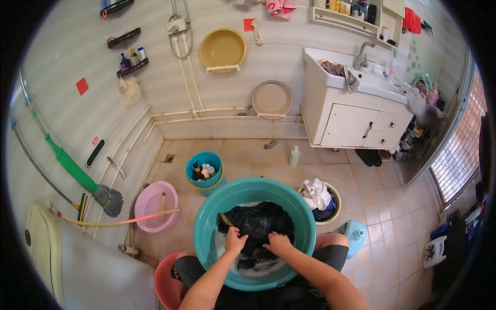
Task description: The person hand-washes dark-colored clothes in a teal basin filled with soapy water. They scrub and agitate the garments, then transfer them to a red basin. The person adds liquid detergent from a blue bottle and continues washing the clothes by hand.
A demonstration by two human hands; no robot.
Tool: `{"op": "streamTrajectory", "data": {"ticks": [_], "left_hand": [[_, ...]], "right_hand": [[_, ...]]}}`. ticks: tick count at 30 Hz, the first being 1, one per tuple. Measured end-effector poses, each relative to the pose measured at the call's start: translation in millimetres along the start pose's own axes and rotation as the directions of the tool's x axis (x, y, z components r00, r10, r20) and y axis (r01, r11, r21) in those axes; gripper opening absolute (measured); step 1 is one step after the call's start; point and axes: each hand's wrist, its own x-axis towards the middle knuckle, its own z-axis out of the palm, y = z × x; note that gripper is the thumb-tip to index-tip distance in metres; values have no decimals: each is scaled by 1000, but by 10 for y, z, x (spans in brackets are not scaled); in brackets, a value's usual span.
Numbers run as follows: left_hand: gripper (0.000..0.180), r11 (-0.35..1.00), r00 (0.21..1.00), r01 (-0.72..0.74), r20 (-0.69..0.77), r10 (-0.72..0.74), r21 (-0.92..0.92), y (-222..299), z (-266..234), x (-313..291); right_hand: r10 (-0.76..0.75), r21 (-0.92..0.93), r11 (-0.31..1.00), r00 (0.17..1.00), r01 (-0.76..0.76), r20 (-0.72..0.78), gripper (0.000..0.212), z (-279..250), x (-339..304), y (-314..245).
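Hands first: both are down in the teal basin [206,227], sitting right on top of a black garment [261,222] that's bunched up in soapy water. The left hand [235,241] has its fingers curled into a fold of the cloth, so it's gripping fabric, and the right hand [279,244] looks clenched on the cloth too, though its fingertips are buried and I can't say how tight. The garment mostly lies ahead of the fingers, away from the body, with its long side running across the basin left to right, and both hands are about equally close to it, touching its near edge. Hard to make out: how much cloth is under the suds, and what the brownish bit at the left end of the garment is. Just beside the basin sit a smaller bucket with white laundry [316,194], a blue bucket of bottles [204,178] and a pink tub [155,204].
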Motion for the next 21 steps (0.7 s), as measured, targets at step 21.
{"op": "streamTrajectory", "data": {"ticks": [21], "left_hand": [[14, 984, 902, -44, 416, 115, -175, 43, -666, -150]], "right_hand": [[254, 985, 153, 966, -86, 45, 21, -156, 116, 177]]}}
